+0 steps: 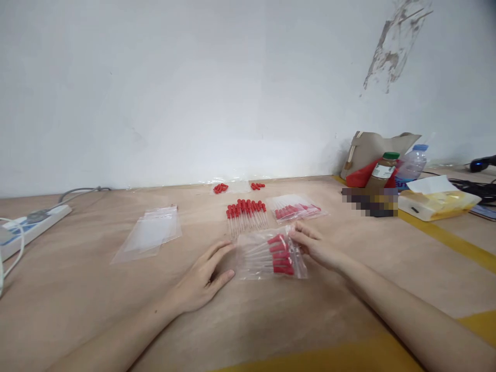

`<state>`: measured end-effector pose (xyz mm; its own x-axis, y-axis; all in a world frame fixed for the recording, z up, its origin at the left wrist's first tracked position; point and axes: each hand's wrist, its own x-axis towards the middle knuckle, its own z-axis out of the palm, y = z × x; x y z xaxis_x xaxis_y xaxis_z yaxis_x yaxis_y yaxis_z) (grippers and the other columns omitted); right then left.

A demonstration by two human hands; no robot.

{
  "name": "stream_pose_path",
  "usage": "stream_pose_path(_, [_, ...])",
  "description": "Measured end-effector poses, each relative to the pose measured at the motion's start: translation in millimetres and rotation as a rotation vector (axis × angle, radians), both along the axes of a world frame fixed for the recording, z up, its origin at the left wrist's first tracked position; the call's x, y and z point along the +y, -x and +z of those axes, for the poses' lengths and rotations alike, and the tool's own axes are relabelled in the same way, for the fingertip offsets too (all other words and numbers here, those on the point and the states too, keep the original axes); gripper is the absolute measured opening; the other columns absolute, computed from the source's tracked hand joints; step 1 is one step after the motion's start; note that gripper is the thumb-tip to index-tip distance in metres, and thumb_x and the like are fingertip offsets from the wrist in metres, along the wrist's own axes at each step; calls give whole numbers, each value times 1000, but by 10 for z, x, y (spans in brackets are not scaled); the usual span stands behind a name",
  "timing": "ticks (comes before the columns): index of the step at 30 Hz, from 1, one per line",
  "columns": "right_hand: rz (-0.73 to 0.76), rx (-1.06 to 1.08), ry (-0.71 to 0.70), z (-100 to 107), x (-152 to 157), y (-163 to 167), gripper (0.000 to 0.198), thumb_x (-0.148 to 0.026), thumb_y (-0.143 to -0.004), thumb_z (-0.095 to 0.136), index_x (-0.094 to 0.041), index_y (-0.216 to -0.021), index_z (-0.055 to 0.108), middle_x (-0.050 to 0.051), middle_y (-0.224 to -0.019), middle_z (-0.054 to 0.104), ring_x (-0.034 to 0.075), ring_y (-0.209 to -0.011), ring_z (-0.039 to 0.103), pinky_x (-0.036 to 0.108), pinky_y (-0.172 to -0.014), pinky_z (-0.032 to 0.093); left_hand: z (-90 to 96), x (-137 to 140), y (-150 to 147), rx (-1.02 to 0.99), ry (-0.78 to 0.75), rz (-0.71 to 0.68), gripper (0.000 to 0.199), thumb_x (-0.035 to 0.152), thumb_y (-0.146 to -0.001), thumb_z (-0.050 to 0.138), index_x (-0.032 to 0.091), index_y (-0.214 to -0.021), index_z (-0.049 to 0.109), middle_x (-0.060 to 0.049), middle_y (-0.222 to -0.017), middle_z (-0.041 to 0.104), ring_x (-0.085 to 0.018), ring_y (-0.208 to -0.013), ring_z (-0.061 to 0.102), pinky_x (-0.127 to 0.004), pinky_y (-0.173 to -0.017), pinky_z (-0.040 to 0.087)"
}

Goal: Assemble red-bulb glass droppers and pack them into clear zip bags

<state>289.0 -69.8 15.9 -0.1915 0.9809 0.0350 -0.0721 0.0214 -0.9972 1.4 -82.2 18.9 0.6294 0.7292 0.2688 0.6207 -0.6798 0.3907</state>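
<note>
A clear zip bag (256,258) with several red-bulbed droppers inside lies sideways in front of me, its zip end to the right. My right hand (310,243) pinches the bag's upper right corner. At the bag's left end, my left hand (209,276) rests with thumb and fingers apart, close to its edge. Just beyond the bag lies a row of loose droppers (246,212) with red bulbs and clear stems. A second filled zip bag (296,207) is to their right. On the left sits a small stack of flat zip bags (155,230).
Loose red bulbs (220,189) lie near the wall. A white power strip (34,225) with cables is at far left. At right stand a grey bag (380,147), a green-capped bottle (383,170), a water bottle (413,165) and a yellow tissue pack (437,201).
</note>
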Motion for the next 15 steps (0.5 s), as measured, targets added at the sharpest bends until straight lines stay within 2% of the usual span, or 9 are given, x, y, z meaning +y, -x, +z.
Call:
stream_pose_path(5, [-282, 110, 28, 195, 36, -394, 15, -30, -67, 60, -19, -71, 50, 0, -65, 58, 14, -57, 57, 28, -55, 49, -57, 105, 109, 27, -101, 121, 34, 37, -84, 44, 25, -115, 51, -6, -124, 46, -24, -113, 44, -41, -94, 38])
stream_pose_path(8, [-471, 139, -16, 347, 130, -565, 11, -27, -70, 56, -19, -70, 47, 2, -62, 58, 15, -52, 57, 28, -48, 49, -32, 296, 326, 68, -195, 309, 35, 43, -81, 45, 22, -107, 57, -6, -118, 51, -25, -109, 47, -41, -93, 36])
stream_pose_path(11, [-561, 141, -117, 436, 326, -547, 14, -27, -72, 54, -21, -71, 42, -2, -61, 56, 12, -49, 56, 25, -42, 48, 22, 529, 641, 164, -287, 590, 44, 48, -80, 42, 18, -108, 57, -10, -118, 50, -27, -113, 43, -41, -96, 31])
stream_pose_path(13, [-582, 153, -134, 417, 494, -436, 17, -27, -73, 54, -22, -73, 39, -3, -63, 55, 11, -49, 56, 24, -44, 49, 34, 668, 854, 239, -251, 749, 50, 47, -81, 36, 15, -115, 52, -13, -122, 47, -29, -115, 40, -42, -95, 31])
stream_pose_path(15, [-608, 164, -84, 323, 649, -296, 19, -27, -73, 54, -22, -73, 36, -3, -63, 55, 11, -49, 57, 25, -46, 50, 10, 774, 1031, 323, -174, 836, 57, 47, -82, 29, 10, -123, 44, -17, -128, 41, -32, -119, 35, -44, -94, 30])
